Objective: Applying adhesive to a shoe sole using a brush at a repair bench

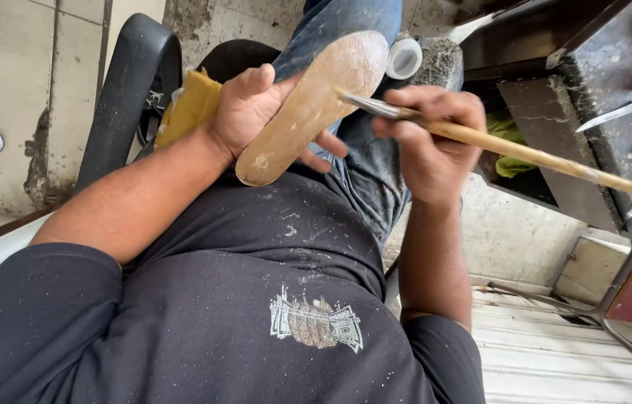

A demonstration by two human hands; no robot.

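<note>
The left hand (252, 112) is gripping a tan shoe insole (314, 105) above the person's lap. The right hand (428, 138) is closed around a brush (495, 146), its tip touching the insole.

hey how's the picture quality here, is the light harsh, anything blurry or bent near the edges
Head view: soft, even daylight, no hard shadows or glare; the left hand, the tan insole and the right hand with its brush are sharp; the wide lens bows the edges, stretching the dark shirt at the bottom; the bench at right looks slightly softer.
</note>
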